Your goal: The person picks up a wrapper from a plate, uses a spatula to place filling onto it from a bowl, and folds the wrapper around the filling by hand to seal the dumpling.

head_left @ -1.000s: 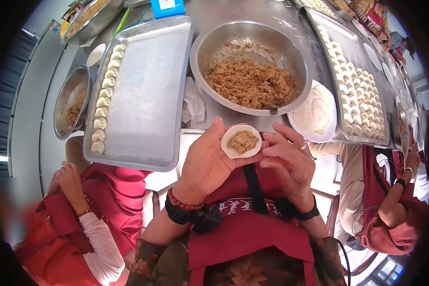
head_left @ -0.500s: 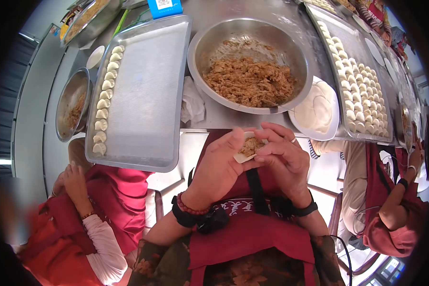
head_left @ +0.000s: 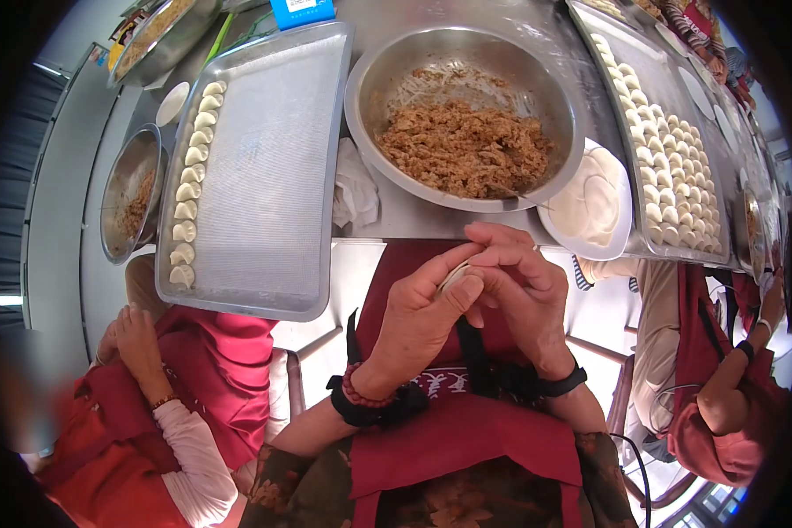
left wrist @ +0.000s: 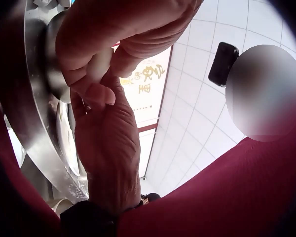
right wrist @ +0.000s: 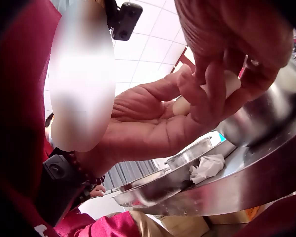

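In front of my apron both hands meet around a dumpling (head_left: 454,276), its pale wrapper folded over so that the filling is hidden. My left hand (head_left: 411,324) grips it from the left, thumb along its near side. From the right, my right hand (head_left: 530,297) pinches the wrapper's edge with thumb and fingers. Most of the dumpling is covered by fingers in the head view; pale dough (right wrist: 232,83) shows between them in the right wrist view. Just beyond the hands stands a large steel bowl (head_left: 361,132) of brown minced filling (head_left: 462,145).
To the left lies a metal tray (head_left: 264,176) with one row of dumplings (head_left: 190,190). Wrappers (head_left: 585,198) lie in a white dish by the bowl. A fuller dumpling tray (head_left: 651,75) is at right. Crumpled white cloth (head_left: 354,189) sits beside the bowl. People sit on both sides.
The open wrapper with filling, first lying flat on my left hand, has been folded over. My right hand has come in from the side and now pinches it together with the left.
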`<action>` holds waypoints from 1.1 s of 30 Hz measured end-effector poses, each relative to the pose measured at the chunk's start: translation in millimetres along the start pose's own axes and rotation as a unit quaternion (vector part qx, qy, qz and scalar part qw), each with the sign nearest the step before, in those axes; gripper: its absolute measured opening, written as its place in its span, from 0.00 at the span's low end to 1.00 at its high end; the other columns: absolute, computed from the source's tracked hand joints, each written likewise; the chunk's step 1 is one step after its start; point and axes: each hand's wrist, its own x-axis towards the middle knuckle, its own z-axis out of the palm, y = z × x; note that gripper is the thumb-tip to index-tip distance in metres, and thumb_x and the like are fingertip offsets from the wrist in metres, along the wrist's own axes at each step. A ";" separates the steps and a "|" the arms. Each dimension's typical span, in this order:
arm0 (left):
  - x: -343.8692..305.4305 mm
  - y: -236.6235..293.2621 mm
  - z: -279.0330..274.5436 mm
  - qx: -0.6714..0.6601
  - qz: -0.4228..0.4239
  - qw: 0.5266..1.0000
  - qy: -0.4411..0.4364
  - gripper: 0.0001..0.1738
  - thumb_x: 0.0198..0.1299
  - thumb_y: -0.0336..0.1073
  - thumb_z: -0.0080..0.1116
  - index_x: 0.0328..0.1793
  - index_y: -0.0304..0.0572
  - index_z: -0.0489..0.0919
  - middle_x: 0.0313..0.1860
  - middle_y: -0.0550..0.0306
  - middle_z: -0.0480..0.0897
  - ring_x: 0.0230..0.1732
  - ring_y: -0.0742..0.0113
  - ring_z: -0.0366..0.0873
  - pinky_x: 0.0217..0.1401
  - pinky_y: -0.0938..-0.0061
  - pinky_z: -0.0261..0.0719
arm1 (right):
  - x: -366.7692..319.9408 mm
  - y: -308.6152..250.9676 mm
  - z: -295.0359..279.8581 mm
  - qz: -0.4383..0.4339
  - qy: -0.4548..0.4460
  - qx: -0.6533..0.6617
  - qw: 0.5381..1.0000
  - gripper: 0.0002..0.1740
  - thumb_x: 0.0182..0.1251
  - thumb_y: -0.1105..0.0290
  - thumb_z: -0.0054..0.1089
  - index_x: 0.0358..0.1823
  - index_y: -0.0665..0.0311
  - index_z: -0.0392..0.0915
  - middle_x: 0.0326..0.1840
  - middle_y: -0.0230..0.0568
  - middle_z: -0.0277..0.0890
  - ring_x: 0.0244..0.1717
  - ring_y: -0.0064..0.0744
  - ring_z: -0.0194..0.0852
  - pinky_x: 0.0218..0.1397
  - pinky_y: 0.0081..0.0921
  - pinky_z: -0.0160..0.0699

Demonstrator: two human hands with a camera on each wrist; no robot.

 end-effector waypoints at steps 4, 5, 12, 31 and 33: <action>-0.4 -0.1 -0.8 0.018 0.004 1.000 0.012 0.21 0.74 0.36 0.52 0.68 0.31 0.74 0.43 0.60 0.83 0.38 0.79 0.77 0.39 0.84 0.75 | -0.2 4.6 1.2 0.004 -0.005 0.011 1.000 0.11 0.61 0.80 0.66 0.44 0.64 0.84 0.59 0.46 0.79 0.54 0.27 0.79 0.53 0.23 0.80; 1.0 2.0 -1.2 0.016 0.007 1.000 0.010 0.21 0.75 0.36 0.52 0.68 0.31 0.74 0.44 0.59 0.83 0.38 0.78 0.77 0.39 0.84 0.75 | 1.4 5.9 1.8 -0.006 -0.009 0.009 1.000 0.11 0.61 0.80 0.66 0.46 0.64 0.84 0.59 0.46 0.79 0.53 0.26 0.79 0.53 0.23 0.80; 1.0 -3.7 -3.0 -0.059 0.078 0.994 0.045 0.21 0.74 0.38 0.52 0.67 0.31 0.75 0.54 0.50 0.82 0.41 0.72 0.79 0.38 0.81 0.74 | -4.5 -4.0 7.1 0.111 0.040 0.168 0.979 0.22 0.66 0.79 0.63 0.61 0.72 0.76 0.54 0.43 0.81 0.50 0.25 0.79 0.54 0.24 0.80; 2.2 -12.4 -1.0 -0.079 0.146 0.985 0.041 0.22 0.74 0.37 0.52 0.68 0.32 0.74 0.73 0.40 0.69 0.45 0.68 0.81 0.39 0.80 0.76 | -3.0 3.2 21.1 0.129 0.041 0.368 0.920 0.11 0.70 0.77 0.59 0.50 0.75 0.79 0.33 0.43 0.78 0.29 0.29 0.76 0.32 0.29 0.83; 3.4 -12.0 -0.9 -0.072 0.143 0.986 0.048 0.22 0.74 0.38 0.52 0.68 0.32 0.74 0.73 0.41 0.70 0.44 0.70 0.80 0.39 0.80 0.76 | -1.5 3.0 21.2 0.120 0.034 0.362 0.924 0.11 0.70 0.78 0.60 0.51 0.74 0.79 0.33 0.43 0.78 0.28 0.29 0.76 0.32 0.28 0.83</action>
